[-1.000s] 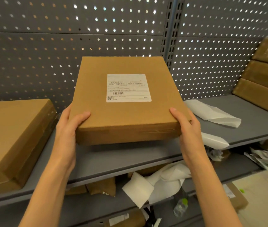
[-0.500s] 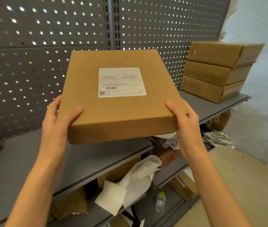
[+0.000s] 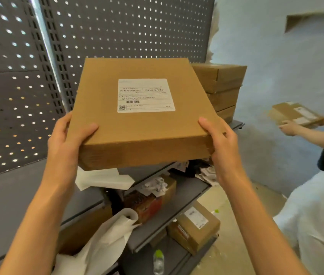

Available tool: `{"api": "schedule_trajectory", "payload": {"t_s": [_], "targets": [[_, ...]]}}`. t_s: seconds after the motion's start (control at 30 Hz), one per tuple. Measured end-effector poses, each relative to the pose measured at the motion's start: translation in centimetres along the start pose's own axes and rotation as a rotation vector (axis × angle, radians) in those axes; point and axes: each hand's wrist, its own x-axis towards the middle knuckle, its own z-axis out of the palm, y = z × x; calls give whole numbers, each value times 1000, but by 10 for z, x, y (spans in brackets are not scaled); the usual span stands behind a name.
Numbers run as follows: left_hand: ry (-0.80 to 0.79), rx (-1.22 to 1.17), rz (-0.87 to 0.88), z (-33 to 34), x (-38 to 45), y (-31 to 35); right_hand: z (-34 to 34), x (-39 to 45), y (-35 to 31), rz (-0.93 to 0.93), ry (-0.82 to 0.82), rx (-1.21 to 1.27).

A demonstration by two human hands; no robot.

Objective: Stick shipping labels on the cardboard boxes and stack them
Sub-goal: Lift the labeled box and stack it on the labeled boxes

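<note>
I hold a flat brown cardboard box (image 3: 137, 132) in the air above the grey shelf (image 3: 14, 195). A white shipping label (image 3: 146, 95) with a barcode is stuck on its top face. My left hand (image 3: 69, 143) grips the box's near left corner. My right hand (image 3: 219, 139) grips the near right corner. Behind the box, at the shelf's right end, stands a stack of three similar boxes (image 3: 224, 86); the held box hides its left part.
A perforated metal panel (image 3: 18, 86) backs the shelf. Crumpled white backing paper (image 3: 101, 178) lies under the box. Lower shelves hold cartons (image 3: 195, 227), paper and a plastic bottle (image 3: 158, 261). On the right a person (image 3: 315, 205) holds small labelled boxes (image 3: 296, 116).
The view and the held box have swung right along the shelf. The stack of three boxes now sits just behind the held box, and a person has come into view at the right.
</note>
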Motion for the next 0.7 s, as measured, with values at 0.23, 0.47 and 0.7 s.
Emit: {"api": "schedule_trajectory", "payload": {"t_s": [0.23,0.47,0.7], "targets": [[23,-24,23,91,-3,7,-71,55,-23,-66,-11,-50],[54,-30,55,155,8,18,-118,103,-36,-104,-56,-13],[93,-26,64,205,40,19,-135,167,-37,-145,-90,-10]]}}
